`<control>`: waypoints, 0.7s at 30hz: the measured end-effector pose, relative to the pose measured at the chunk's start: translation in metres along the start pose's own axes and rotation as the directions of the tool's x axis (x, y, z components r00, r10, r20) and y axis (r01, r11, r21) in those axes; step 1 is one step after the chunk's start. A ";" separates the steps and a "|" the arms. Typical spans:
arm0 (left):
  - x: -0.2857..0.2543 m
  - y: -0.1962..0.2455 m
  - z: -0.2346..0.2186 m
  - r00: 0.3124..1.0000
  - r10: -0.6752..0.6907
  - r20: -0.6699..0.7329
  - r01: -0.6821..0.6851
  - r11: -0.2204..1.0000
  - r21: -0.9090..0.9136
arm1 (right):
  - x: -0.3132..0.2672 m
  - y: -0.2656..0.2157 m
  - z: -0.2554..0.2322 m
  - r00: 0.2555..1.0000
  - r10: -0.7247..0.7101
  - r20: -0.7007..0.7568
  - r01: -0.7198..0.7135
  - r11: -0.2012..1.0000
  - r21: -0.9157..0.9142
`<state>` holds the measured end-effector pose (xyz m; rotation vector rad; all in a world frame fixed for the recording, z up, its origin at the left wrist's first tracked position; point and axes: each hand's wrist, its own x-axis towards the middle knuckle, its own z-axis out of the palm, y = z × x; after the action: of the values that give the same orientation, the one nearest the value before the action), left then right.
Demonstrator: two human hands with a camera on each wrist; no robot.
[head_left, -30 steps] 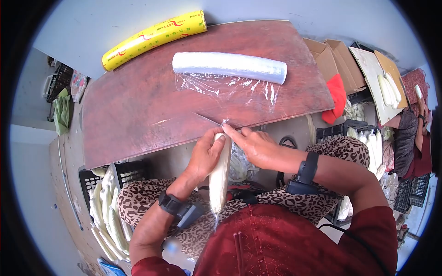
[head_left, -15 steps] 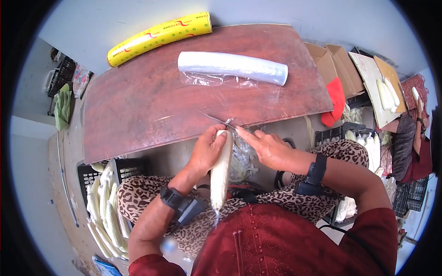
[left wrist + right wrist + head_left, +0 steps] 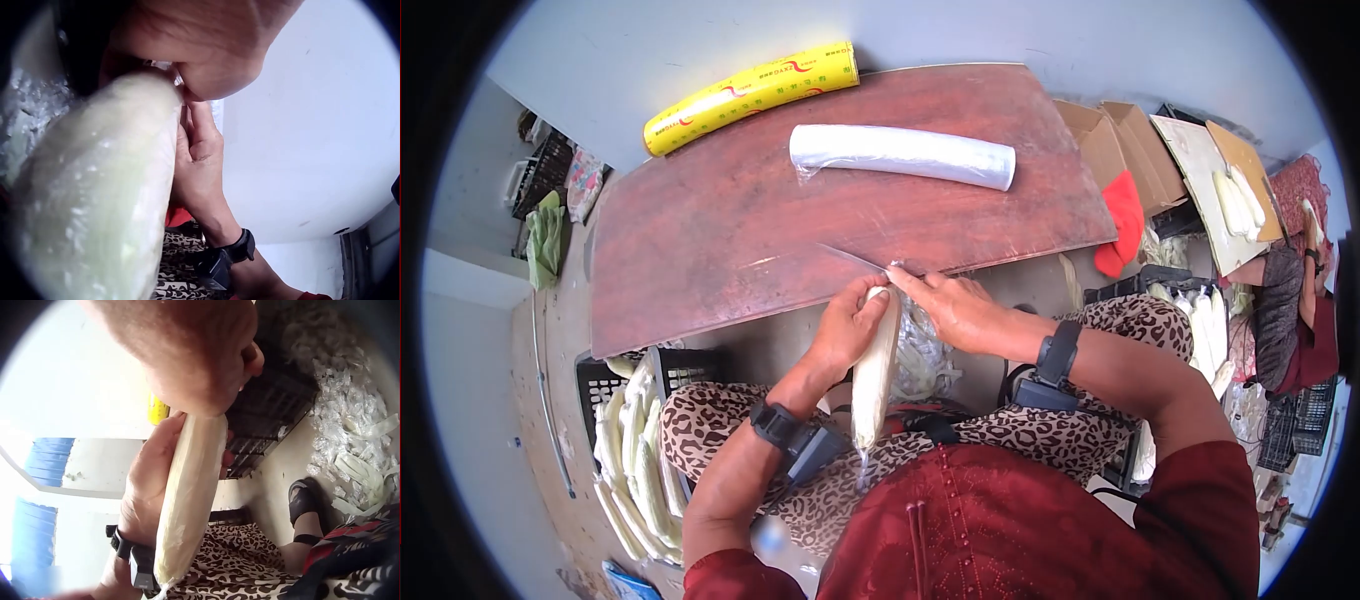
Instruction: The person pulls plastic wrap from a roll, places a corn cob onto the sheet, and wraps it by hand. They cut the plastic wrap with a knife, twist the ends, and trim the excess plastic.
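A pale ear of corn (image 3: 872,385), in its light husk and wrapped in clear film, hangs lengthwise between the knees with a film tail at its lower end. My left hand (image 3: 847,328) grips its upper end, thumb lying along the husk. At that same end my right hand (image 3: 960,312) holds a knife, whose thin blade (image 3: 852,258) points left over the table's front edge. In the right wrist view the right hand (image 3: 194,356) covers the corn's top, so the knife handle is hidden. The left wrist view has the corn (image 3: 100,187) close up.
On the red-brown table (image 3: 720,255) lie a clear film roll (image 3: 905,155) and a yellow printed roll (image 3: 750,98). Crates of corn (image 3: 635,450) stand on both sides. Film scraps (image 3: 350,425) litter the floor. Another person's arm (image 3: 1310,265) shows at far right.
My right hand drew the knife a little to the right, then came back left to the corn's top. The loose film on the clear roll has shrunk back towards the roll. My left hand keeps its grip.
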<state>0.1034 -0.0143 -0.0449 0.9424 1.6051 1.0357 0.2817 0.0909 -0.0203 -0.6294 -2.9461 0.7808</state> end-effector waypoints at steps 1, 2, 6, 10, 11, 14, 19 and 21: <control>0.000 0.001 -0.001 1.000 -0.018 0.013 0.018 1.000 -0.002 | -0.008 -0.001 -0.004 0.999 0.030 0.031 -0.030 1.000 0.003; -0.001 0.002 -0.003 0.999 -0.036 0.027 0.036 0.999 -0.005 | -0.016 0.000 -0.007 0.996 0.061 0.063 -0.061 0.998 0.005; -0.004 0.005 -0.004 0.996 -0.073 0.043 0.076 0.994 -0.074 | -0.042 0.010 -0.015 0.995 0.089 0.053 -0.094 0.991 0.093; -0.005 0.004 -0.007 0.997 -0.049 0.054 0.052 0.996 -0.066 | -0.049 0.016 -0.020 0.994 0.095 0.056 -0.101 0.986 0.129; -0.005 0.004 -0.007 0.998 -0.038 0.052 0.041 0.998 -0.053 | -0.049 0.017 -0.020 0.994 0.094 0.058 -0.101 0.986 0.136; -0.007 0.010 -0.007 0.992 -0.101 0.075 0.109 0.988 -0.114 | -0.045 0.003 -0.027 0.983 0.146 0.110 -0.160 0.978 0.132; -0.007 0.010 -0.003 0.995 -0.084 0.052 0.088 0.993 -0.079 | -0.042 -0.010 -0.026 0.977 0.161 0.142 -0.171 0.983 0.061; -0.006 0.006 -0.003 0.997 -0.066 0.039 0.069 0.996 -0.057 | -0.039 -0.011 -0.024 0.977 0.155 0.147 -0.164 0.985 0.049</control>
<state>0.1029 -0.0183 -0.0372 0.8583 1.5574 1.0069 0.3163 0.0782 0.0089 -0.8490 -3.0130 0.9650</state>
